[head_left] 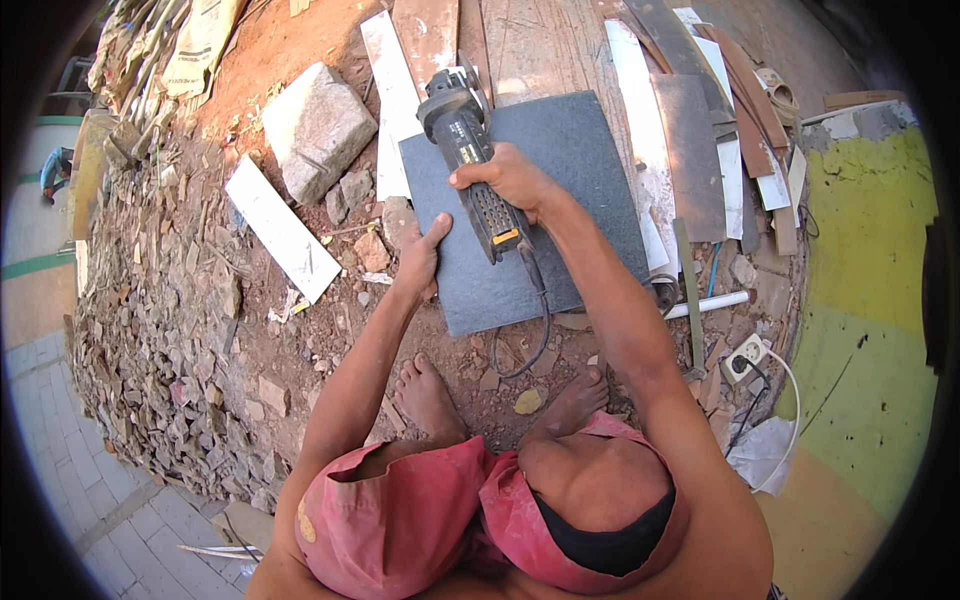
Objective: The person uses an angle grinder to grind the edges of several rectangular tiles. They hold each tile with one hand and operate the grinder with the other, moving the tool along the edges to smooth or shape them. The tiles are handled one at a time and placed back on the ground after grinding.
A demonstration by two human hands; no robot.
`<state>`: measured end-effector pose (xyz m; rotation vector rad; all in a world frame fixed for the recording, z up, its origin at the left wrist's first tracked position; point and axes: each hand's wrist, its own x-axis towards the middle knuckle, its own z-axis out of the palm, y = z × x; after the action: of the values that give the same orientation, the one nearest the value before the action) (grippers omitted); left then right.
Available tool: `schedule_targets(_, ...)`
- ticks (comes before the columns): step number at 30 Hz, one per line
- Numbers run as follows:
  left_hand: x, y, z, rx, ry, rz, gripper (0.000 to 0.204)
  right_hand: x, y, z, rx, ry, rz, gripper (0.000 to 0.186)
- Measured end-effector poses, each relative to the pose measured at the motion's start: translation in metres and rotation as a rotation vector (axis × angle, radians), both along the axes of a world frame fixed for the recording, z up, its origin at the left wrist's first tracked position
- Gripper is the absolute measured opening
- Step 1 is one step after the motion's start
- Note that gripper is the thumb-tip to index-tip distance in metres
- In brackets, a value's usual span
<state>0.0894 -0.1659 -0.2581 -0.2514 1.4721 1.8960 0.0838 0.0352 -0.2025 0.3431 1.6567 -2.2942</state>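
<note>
A dark grey square tile [570,150] lies flat on the red dirt in front of my bare feet. My right hand [512,178] is closed around the body of a black angle grinder [462,140], whose head sits over the tile's far left corner. Its black cord [535,320] loops off the tile's near edge toward me. My left hand [420,262] rests on the tile's left edge, thumb on top, holding it down.
A grey stone block [318,128] and a white tile strip [282,228] lie to the left, beside a rubble heap [160,330]. Cut tile strips and boards [690,150] lie right. A white power socket [745,358] and a white pipe [710,304] sit near my right foot.
</note>
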Motion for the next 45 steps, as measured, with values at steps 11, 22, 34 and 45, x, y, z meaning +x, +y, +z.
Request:
schedule_targets(11,0.0003,0.0021,0.0063,-0.01,-0.013,-0.007,0.042,0.0008,-0.0029,-0.0004,-0.02,-0.003,-0.003,0.024)
schedule_targets(22,-0.0014,-0.001,0.0002,-0.02,-0.011,-0.024,0.042,-0.0008,-0.0035,0.003,-0.031,-0.007,-0.004,0.027)
schedule_targets(34,-0.0011,-0.0009,0.0015,-0.022,-0.015,-0.019,0.041,-0.0013,-0.0029,0.0002,-0.02,-0.012,-0.003,0.029)
schedule_targets(45,-0.0007,0.0007,0.0062,-0.038,-0.025,-0.02,0.042,-0.0014,-0.0075,0.0004,-0.061,-0.045,-0.072,0.014)
